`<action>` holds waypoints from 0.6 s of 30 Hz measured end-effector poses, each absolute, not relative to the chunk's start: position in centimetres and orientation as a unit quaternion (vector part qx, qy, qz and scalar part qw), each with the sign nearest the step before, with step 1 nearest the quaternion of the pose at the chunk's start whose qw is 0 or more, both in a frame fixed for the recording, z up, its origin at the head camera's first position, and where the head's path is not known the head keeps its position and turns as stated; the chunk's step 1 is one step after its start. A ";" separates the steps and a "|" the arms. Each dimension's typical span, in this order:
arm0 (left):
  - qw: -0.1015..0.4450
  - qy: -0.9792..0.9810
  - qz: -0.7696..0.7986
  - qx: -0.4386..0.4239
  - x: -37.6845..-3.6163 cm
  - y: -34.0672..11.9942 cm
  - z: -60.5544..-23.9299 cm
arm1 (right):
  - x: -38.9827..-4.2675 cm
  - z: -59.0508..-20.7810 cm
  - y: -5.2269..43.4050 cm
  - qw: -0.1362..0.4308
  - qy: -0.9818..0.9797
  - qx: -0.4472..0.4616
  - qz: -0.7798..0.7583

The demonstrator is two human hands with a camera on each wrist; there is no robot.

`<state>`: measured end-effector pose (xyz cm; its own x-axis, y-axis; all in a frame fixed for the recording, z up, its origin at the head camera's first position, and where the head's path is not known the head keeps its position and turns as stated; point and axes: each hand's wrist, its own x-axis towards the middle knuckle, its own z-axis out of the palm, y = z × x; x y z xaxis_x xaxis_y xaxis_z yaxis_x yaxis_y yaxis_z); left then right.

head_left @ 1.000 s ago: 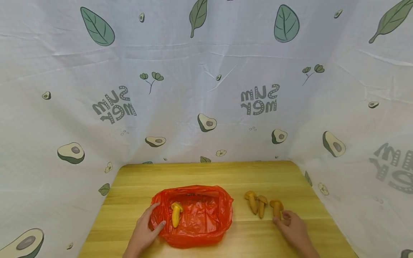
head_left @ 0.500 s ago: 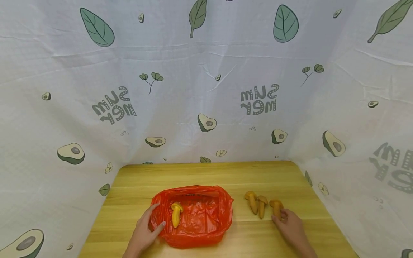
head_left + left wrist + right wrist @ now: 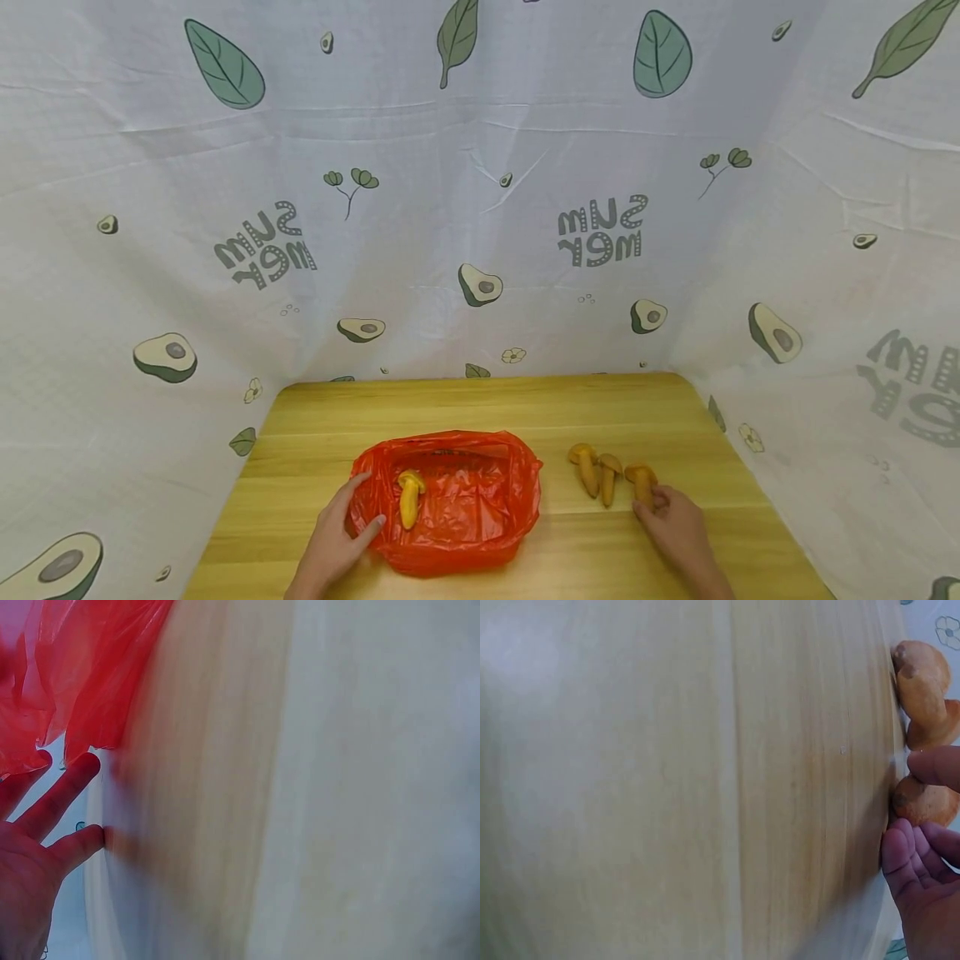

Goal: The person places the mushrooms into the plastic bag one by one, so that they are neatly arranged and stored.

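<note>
Fingers of right hand (image 3: 675, 523) pinch rightmost mushroom (image 3: 642, 481).

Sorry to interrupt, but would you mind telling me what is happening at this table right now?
A person is working at a wooden table. Their left hand rests on the edge of an open red plastic bag, which already has one yellow mushroom in it. Their right hand pinches the stem of the rightmost mushroom of three lying on the table to the bag's right; the other two mushrooms lie untouched beside it.
</note>
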<state>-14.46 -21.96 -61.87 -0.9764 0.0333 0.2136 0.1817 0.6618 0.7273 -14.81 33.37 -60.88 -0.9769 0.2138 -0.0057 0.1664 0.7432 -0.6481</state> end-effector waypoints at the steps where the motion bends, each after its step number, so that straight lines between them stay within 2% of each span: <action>1: 0.089 -0.907 -0.407 -0.059 -14.5 -22.0 -61.9 | -14.8 -60.9 33.4 0.037 -0.932 -0.102 0.345; 12: 0.082 -0.908 -0.407 -0.059 -14.2 -22.0 -61.9 | -14.5 -61.7 33.4 0.068 -0.923 -0.121 0.359; 18: 0.059 -0.902 -0.424 -0.055 -14.4 -22.2 -61.9 | -14.6 -61.7 33.0 0.109 -0.915 -0.136 0.364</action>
